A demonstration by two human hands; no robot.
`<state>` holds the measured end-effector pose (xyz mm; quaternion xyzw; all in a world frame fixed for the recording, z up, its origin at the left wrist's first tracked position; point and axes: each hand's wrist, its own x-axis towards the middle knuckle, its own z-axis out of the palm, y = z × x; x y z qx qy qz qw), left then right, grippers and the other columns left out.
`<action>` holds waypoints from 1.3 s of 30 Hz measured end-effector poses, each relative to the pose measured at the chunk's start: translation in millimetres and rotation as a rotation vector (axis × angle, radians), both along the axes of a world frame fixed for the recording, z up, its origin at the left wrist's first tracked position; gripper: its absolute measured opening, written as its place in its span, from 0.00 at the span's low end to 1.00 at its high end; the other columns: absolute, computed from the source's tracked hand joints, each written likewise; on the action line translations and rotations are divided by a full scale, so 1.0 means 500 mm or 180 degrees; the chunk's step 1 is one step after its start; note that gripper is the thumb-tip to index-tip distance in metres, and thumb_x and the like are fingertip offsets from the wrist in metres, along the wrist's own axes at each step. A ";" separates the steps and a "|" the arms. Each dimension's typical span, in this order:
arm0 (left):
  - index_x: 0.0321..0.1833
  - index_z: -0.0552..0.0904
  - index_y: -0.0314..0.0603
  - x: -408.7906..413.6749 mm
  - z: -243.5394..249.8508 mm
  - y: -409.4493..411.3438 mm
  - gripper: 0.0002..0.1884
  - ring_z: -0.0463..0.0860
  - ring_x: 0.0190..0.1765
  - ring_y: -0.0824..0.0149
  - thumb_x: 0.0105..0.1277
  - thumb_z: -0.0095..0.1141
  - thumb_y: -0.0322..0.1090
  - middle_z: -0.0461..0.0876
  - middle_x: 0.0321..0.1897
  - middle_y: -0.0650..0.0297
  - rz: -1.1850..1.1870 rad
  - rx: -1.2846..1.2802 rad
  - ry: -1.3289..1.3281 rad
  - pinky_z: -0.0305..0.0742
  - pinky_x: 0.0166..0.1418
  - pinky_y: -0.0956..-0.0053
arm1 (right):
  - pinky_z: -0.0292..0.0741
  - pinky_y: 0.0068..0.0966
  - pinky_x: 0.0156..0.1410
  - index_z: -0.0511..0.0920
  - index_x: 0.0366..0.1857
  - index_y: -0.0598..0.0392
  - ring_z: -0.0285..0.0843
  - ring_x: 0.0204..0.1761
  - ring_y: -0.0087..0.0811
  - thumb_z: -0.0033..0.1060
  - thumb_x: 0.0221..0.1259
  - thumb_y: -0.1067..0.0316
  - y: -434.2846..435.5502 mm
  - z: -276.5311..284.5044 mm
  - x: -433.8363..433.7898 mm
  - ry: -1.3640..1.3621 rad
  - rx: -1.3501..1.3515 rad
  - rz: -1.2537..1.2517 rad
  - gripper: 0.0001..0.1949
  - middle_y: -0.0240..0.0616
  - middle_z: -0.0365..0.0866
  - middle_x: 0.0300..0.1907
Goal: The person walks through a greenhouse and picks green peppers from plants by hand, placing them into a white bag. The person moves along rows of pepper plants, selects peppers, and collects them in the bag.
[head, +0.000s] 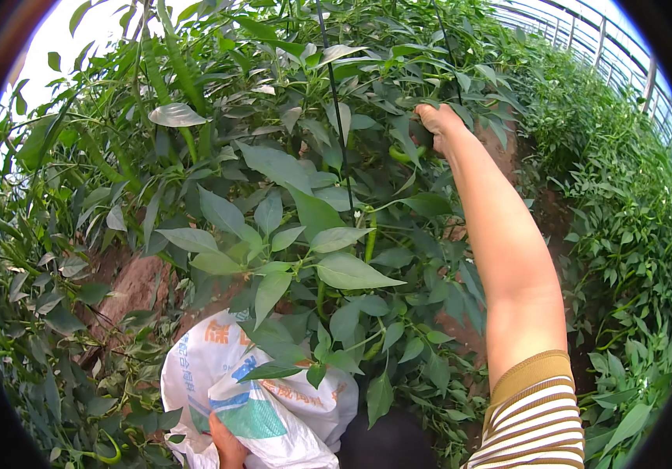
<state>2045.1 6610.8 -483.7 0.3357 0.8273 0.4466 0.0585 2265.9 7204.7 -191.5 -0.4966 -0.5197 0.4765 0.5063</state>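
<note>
At the bottom, my left hand (227,441) grips the folded edge of a white woven plastic sack (306,419) that bears printed writing. My right arm reaches far out into the pepper plants (289,170). The right hand (440,122) is among the leaves, its fingers partly hidden, so what they hold or touch does not show. A curved green chili pepper (401,155) hangs just below and left of that hand. Nearer to me, a slim green pepper (370,237) hangs by a black cord. The sack's inside is out of sight.
Black support cords (336,105) rise through the foliage. Long green peppers (180,64) hang at upper left. Bare reddish soil (137,284) shows at left. Another row of plants (623,205) stands to the right, with greenhouse frame posts (650,82) behind it.
</note>
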 end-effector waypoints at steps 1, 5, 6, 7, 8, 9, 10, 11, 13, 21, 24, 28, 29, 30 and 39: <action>0.47 0.77 0.34 0.008 0.010 0.009 0.18 0.76 0.47 0.51 0.54 0.61 0.31 0.75 0.42 0.51 0.0007 -0.0024 0.0042 0.70 0.51 0.64 | 0.65 0.32 0.20 0.77 0.36 0.62 0.73 0.20 0.31 0.54 0.60 0.68 0.003 0.007 0.005 0.0126 -0.0068 -0.0163 0.08 0.41 0.77 0.27; 0.48 0.77 0.33 0.002 0.010 0.006 0.17 0.76 0.48 0.50 0.54 0.60 0.30 0.76 0.43 0.51 -0.0101 -0.0257 0.0295 0.70 0.52 0.64 | 0.70 0.34 0.30 0.79 0.35 0.60 0.77 0.30 0.35 0.61 0.59 0.60 0.000 -0.015 0.020 -0.0064 -0.0036 0.0515 0.12 0.47 0.81 0.33; 0.48 0.77 0.34 -0.001 0.011 0.014 0.18 0.75 0.48 0.49 0.54 0.60 0.31 0.76 0.44 0.51 -0.0357 -0.0451 0.0708 0.69 0.52 0.63 | 0.72 0.35 0.35 0.79 0.39 0.62 0.79 0.35 0.37 0.62 0.59 0.59 0.005 -0.012 0.037 -0.0263 -0.0151 0.0485 0.15 0.50 0.81 0.38; 0.48 0.77 0.34 0.000 0.014 0.018 0.18 0.75 0.48 0.49 0.54 0.60 0.32 0.76 0.44 0.51 -0.0389 -0.0444 0.0715 0.69 0.52 0.62 | 0.74 0.36 0.41 0.78 0.43 0.63 0.80 0.40 0.38 0.62 0.58 0.58 0.016 -0.013 0.051 -0.0448 -0.0269 0.0476 0.18 0.53 0.81 0.43; 0.48 0.78 0.34 0.005 0.015 0.025 0.18 0.75 0.48 0.49 0.54 0.60 0.32 0.76 0.44 0.51 -0.0425 -0.0435 0.0719 0.69 0.52 0.62 | 0.73 0.36 0.52 0.76 0.49 0.66 0.79 0.47 0.40 0.63 0.58 0.57 0.041 -0.025 0.063 -0.0751 -0.0359 0.0215 0.23 0.56 0.78 0.50; 0.48 0.78 0.34 0.001 0.019 0.016 0.18 0.75 0.49 0.48 0.54 0.60 0.32 0.76 0.44 0.51 -0.0380 -0.0464 0.0753 0.69 0.52 0.62 | 0.71 0.34 0.52 0.77 0.46 0.66 0.78 0.46 0.37 0.62 0.58 0.58 0.021 -0.024 0.049 -0.0813 -0.0373 0.0343 0.20 0.53 0.79 0.48; 0.47 0.78 0.35 -0.007 0.022 0.000 0.17 0.74 0.49 0.47 0.54 0.59 0.33 0.76 0.45 0.50 -0.0384 -0.0421 0.0744 0.69 0.52 0.60 | 0.73 0.29 0.43 0.78 0.39 0.63 0.77 0.36 0.34 0.62 0.58 0.61 -0.029 -0.008 0.024 -0.0792 -0.0279 0.0572 0.14 0.45 0.80 0.39; 0.47 0.79 0.36 -0.015 0.016 -0.010 0.17 0.74 0.49 0.47 0.55 0.59 0.34 0.76 0.45 0.50 -0.0400 -0.0452 0.0873 0.69 0.52 0.60 | 0.74 0.24 0.33 0.79 0.32 0.60 0.76 0.27 0.30 0.62 0.58 0.64 -0.076 0.009 0.014 -0.0788 -0.0168 0.0748 0.09 0.37 0.81 0.31; 0.47 0.79 0.37 -0.018 0.016 -0.003 0.16 0.74 0.49 0.46 0.55 0.59 0.35 0.76 0.45 0.50 -0.0536 -0.0473 0.1077 0.69 0.52 0.59 | 0.72 0.24 0.37 0.80 0.34 0.59 0.75 0.29 0.29 0.62 0.58 0.62 -0.090 0.005 0.033 -0.0794 -0.0050 0.0594 0.10 0.35 0.81 0.32; 0.45 0.80 0.39 -0.006 0.038 0.010 0.14 0.73 0.50 0.45 0.58 0.54 0.34 0.75 0.47 0.49 -0.0517 -0.0430 0.0884 0.67 0.52 0.55 | 0.68 0.32 0.50 0.79 0.49 0.57 0.71 0.50 0.27 0.55 0.62 0.51 -0.095 -0.038 0.055 -0.0791 0.0061 0.0482 0.21 0.36 0.79 0.46; 0.47 0.79 0.39 -0.013 0.000 -0.014 0.14 0.73 0.50 0.45 0.57 0.53 0.32 0.75 0.47 0.50 -0.0304 -0.0579 0.0938 0.66 0.52 0.54 | 0.70 0.24 0.32 0.80 0.39 0.56 0.73 0.29 0.26 0.53 0.62 0.56 -0.108 -0.031 0.037 -0.0546 -0.0149 0.0577 0.14 0.37 0.79 0.34; 0.48 0.78 0.39 -0.007 0.002 -0.007 0.18 0.72 0.52 0.46 0.53 0.57 0.34 0.74 0.49 0.50 -0.0319 -0.0501 0.0865 0.66 0.52 0.53 | 0.56 0.19 0.18 0.77 0.31 0.55 0.58 0.14 0.24 0.53 0.60 0.62 -0.111 -0.008 0.053 -0.0047 -0.0503 0.0795 0.08 0.32 0.71 0.22; 0.48 0.78 0.40 -0.008 0.003 -0.004 0.18 0.72 0.52 0.46 0.52 0.58 0.35 0.74 0.49 0.50 -0.0331 -0.0517 0.0890 0.66 0.53 0.53 | 0.56 0.19 0.18 0.77 0.31 0.55 0.57 0.14 0.23 0.53 0.60 0.63 -0.113 -0.007 0.060 -0.0127 -0.0583 0.0900 0.08 0.31 0.69 0.21; 0.47 0.79 0.40 -0.010 0.002 -0.006 0.19 0.72 0.52 0.46 0.51 0.59 0.35 0.75 0.48 0.50 -0.0319 -0.0554 0.0914 0.66 0.53 0.53 | 0.53 0.21 0.17 0.75 0.33 0.55 0.54 0.13 0.22 0.52 0.60 0.63 -0.127 -0.011 0.050 -0.0179 -0.0484 0.0551 0.08 0.29 0.65 0.19; 0.52 0.76 0.40 -0.020 0.054 -0.001 0.24 0.69 0.56 0.42 0.49 0.61 0.34 0.70 0.52 0.44 -0.0399 -0.1141 0.0666 0.64 0.56 0.51 | 0.55 0.14 0.20 0.73 0.55 0.57 0.53 0.17 0.13 0.42 0.73 0.60 -0.278 0.061 0.022 0.0699 0.1941 -0.0056 0.16 0.22 0.58 0.19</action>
